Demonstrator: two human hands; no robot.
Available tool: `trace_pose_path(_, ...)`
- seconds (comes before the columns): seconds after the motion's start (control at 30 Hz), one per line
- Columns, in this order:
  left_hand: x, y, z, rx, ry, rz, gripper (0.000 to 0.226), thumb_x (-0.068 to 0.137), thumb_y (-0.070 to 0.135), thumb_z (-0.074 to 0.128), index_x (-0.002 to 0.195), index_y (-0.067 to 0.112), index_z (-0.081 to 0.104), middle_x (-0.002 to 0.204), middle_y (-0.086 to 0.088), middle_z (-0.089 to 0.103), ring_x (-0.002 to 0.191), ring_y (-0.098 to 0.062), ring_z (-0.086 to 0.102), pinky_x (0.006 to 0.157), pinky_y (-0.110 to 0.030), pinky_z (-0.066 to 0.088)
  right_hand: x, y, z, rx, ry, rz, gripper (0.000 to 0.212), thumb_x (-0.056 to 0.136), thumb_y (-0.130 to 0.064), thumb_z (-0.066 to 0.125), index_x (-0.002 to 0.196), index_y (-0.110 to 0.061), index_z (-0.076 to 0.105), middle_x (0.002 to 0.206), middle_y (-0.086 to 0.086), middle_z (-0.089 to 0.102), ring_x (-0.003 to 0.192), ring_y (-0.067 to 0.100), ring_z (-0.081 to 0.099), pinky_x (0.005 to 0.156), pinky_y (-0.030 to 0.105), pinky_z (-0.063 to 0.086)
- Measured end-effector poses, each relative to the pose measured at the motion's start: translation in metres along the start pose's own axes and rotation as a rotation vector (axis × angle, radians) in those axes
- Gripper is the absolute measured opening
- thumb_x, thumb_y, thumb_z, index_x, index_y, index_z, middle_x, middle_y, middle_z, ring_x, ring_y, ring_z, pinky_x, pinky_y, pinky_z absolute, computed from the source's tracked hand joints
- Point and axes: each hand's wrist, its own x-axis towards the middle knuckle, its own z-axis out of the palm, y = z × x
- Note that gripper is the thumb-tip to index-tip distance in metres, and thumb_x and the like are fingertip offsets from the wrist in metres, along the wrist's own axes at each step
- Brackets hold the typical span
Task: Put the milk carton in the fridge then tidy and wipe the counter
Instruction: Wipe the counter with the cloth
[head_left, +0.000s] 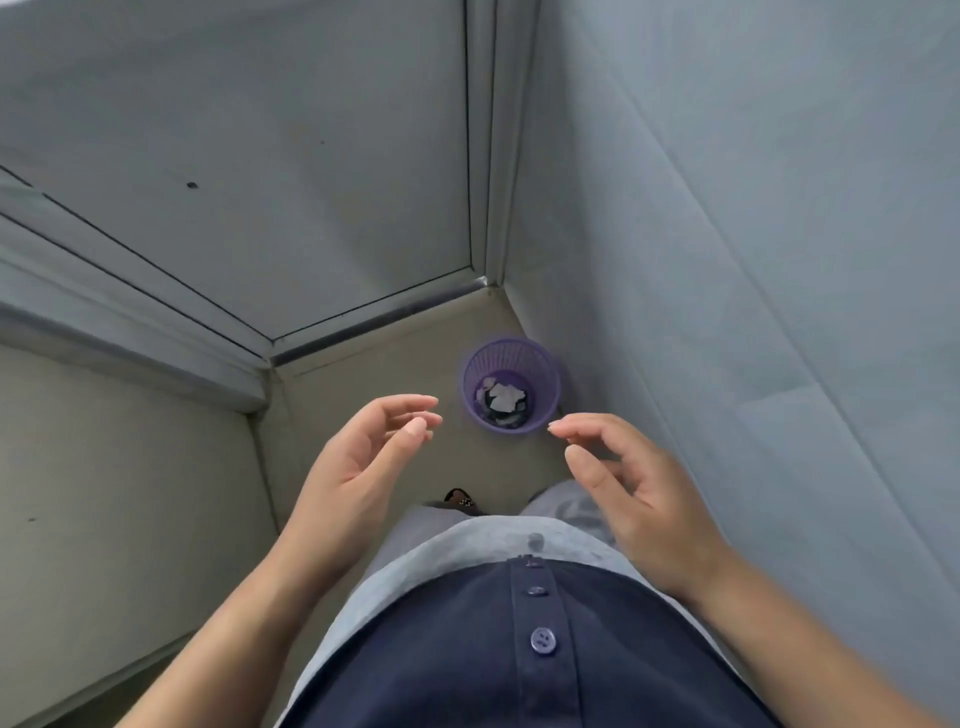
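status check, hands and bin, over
Hands empty: left hand open, right hand open. Purple bin on floor ahead, scraps inside. No milk carton in view, nothing blocking.

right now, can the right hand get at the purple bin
Probably yes: the right hand is empty and nothing lies between it and the purple bin, though a bend looks needed.

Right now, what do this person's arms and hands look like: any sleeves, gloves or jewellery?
Both are bare: the left hand and right hand wear no gloves, rings or watch, and no sleeve shows on the left forearm or right forearm within the frame. Between them is a dark navy shirt with matching buttons.
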Motion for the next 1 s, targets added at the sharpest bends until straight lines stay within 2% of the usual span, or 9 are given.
trace_pose_path(0.1, -0.023, -0.007, 0.007, -0.06, 0.053, -0.015, 0.027, 0.081, 0.04, 0.05, 0.101, 0.03, 0.065, 0.101, 0.007, 0.069, 0.099, -0.007, 0.062, 0.084, -0.025, 0.043, -0.016, 0.001, 0.0, -0.006, -0.048, -0.006, 0.031, 0.081, -0.049, 0.046, 0.102, -0.034, 0.062, 0.109, -0.023, 0.06, 0.11, 0.002, 0.054, 0.087, 0.011, 0.042)
trace_pose_path(0.2, -0.048, -0.016, 0.018, -0.124, 0.129, -0.039, 0.035, 0.073, 0.052, 0.051, 0.099, 0.033, 0.066, 0.102, 0.007, 0.069, 0.101, -0.012, 0.062, 0.089, -0.033, 0.044, -0.029, 0.005, -0.005, -0.017, -0.125, -0.007, 0.032, 0.08, -0.049, 0.046, 0.101, -0.032, 0.062, 0.108, -0.022, 0.06, 0.11, 0.001, 0.054, 0.087, 0.009, 0.04)
trace_pose_path(0.37, -0.104, -0.036, 0.045, -0.174, 0.296, -0.084, 0.037, 0.071, 0.055, 0.05, 0.098, 0.034, 0.066, 0.101, 0.007, 0.069, 0.099, -0.011, 0.062, 0.088, -0.03, 0.044, -0.05, 0.014, -0.012, -0.071, -0.294, -0.04, 0.032, 0.08, -0.05, 0.046, 0.1, -0.032, 0.063, 0.106, -0.02, 0.062, 0.109, 0.003, 0.055, 0.088, 0.013, 0.042)
trace_pose_path(0.5, -0.16, -0.062, 0.073, -0.244, 0.464, -0.166, 0.024, 0.08, 0.041, 0.052, 0.098, 0.031, 0.066, 0.1, 0.006, 0.069, 0.097, -0.009, 0.063, 0.081, -0.022, 0.045, -0.076, 0.025, -0.005, -0.087, -0.447, -0.071, 0.028, 0.081, -0.047, 0.048, 0.098, -0.031, 0.063, 0.106, -0.018, 0.062, 0.108, 0.003, 0.056, 0.086, 0.011, 0.042)
trace_pose_path(0.63, -0.227, -0.091, 0.096, -0.335, 0.696, -0.234, 0.013, 0.091, 0.022, 0.056, 0.099, 0.026, 0.065, 0.097, 0.005, 0.07, 0.092, -0.006, 0.065, 0.074, -0.01, 0.046, -0.098, 0.035, 0.023, -0.166, -0.689, -0.131, 0.025, 0.084, -0.044, 0.049, 0.099, -0.03, 0.063, 0.105, -0.019, 0.061, 0.108, 0.001, 0.055, 0.084, 0.008, 0.04)
trace_pose_path(0.73, -0.28, -0.109, 0.1, -0.394, 0.873, -0.271, 0.016, 0.085, 0.027, 0.056, 0.098, 0.026, 0.065, 0.095, 0.007, 0.07, 0.089, -0.002, 0.064, 0.073, -0.009, 0.044, -0.118, 0.035, 0.06, -0.232, -0.873, -0.189, 0.028, 0.082, -0.048, 0.045, 0.098, -0.033, 0.062, 0.104, -0.021, 0.06, 0.105, 0.001, 0.055, 0.085, 0.01, 0.041)
trace_pose_path(0.87, -0.345, -0.13, 0.098, -0.498, 1.103, -0.298, 0.017, 0.092, 0.014, 0.05, 0.099, 0.022, 0.064, 0.095, 0.004, 0.068, 0.087, -0.003, 0.063, 0.073, -0.009, 0.044, -0.154, 0.026, 0.111, -0.293, -1.072, -0.246, 0.031, 0.081, -0.052, 0.044, 0.1, -0.034, 0.06, 0.105, -0.021, 0.059, 0.107, 0.004, 0.055, 0.087, 0.015, 0.044)
trace_pose_path(1.0, -0.396, -0.159, 0.085, -0.618, 1.265, -0.296, 0.018, 0.092, 0.012, 0.047, 0.098, 0.018, 0.063, 0.096, 0.001, 0.066, 0.083, -0.001, 0.063, 0.073, -0.009, 0.045, -0.189, 0.022, 0.161, -0.389, -1.213, -0.288, 0.034, 0.081, -0.054, 0.044, 0.102, -0.033, 0.059, 0.106, -0.021, 0.059, 0.108, 0.004, 0.054, 0.086, 0.016, 0.044)
